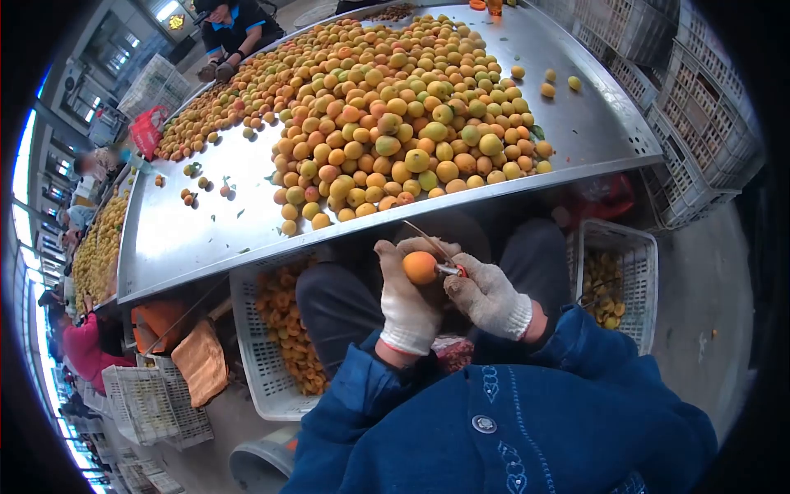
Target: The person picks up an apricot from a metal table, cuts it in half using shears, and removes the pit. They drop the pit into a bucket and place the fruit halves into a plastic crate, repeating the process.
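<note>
While the metal table (189,239) carries a broad heap of apricots (395,123), a single apricot (420,267) is held just below the table's near edge, above the person's lap. The fruit is round, smooth and evenly orange, deeper in colour than many of the yellow-green ones in the heap, and no cut can be made out on its visible side. It is gripped by the left hand (407,300), gloved in white knit, whose fingers are closed round its left and lower side. The right hand (487,295), gloved likewise, is closed on a small knife (436,251), whose thin blade is laid against the apricot's right side and slants up toward the table. Below the table, to the left of the lap, a white crate (255,362) with orange fruit pieces is seen; to the right, a second crate (638,272) with yellowish pieces. At the table's far end, another person's hands (216,72) are set among the fruit.
</note>
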A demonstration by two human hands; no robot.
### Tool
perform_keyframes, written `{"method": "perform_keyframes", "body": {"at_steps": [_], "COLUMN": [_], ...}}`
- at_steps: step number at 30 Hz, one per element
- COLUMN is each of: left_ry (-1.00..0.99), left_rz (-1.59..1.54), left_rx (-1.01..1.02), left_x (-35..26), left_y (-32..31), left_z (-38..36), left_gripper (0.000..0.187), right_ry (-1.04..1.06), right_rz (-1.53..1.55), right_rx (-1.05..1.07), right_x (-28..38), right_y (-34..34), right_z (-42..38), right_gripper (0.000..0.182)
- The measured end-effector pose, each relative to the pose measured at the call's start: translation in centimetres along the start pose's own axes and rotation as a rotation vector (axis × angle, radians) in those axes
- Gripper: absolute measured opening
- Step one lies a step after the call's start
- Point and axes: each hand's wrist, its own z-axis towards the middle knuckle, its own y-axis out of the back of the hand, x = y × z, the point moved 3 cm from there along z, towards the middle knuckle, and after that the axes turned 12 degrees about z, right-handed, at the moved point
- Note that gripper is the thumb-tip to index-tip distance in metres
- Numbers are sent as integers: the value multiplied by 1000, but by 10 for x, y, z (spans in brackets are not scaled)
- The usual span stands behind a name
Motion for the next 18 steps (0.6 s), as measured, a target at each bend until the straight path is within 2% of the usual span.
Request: {"method": "perform_keyframes", "body": {"at_steps": [1,3,6,8,10,12,14,17,18], "left_ry": [-3,-273,-368,-321,-279,-192,-231,-280,-295], "left_rz": [-4,545,702,630,555,437,461,508,533], "left_rx": [-2,-147,-122,-112,-102,-91,-66,-30,-34], "left_x": [2,-6,-10,-7,-4,-2,-2,-3,-5], "left_y": [6,15,12,19,25,31,34,34,33], "left_z": [-1,-6,-12,-11,-9,-6,-4,-5,-6], "left_gripper": [56,56,55,56,57,56,55,55,55], "right_ry": [-31,-83,-130,-131,-304,-305,-317,-316,-202], "right_rz": [102,124,145,146,361,383,414,232,63], "right_rx": [17,30,39,42,14,17,4,52,59], "right_x": [2,-1,-6,-8,-9,0,-2,-9,-6], "right_y": [-3,-6,-9,-10,-9,-9,-9,-10,-12], "right_z": [0,2,5,7,6,5,4,5,7], "right_gripper": [22,22,21,21,20,20,20,20,20]}}
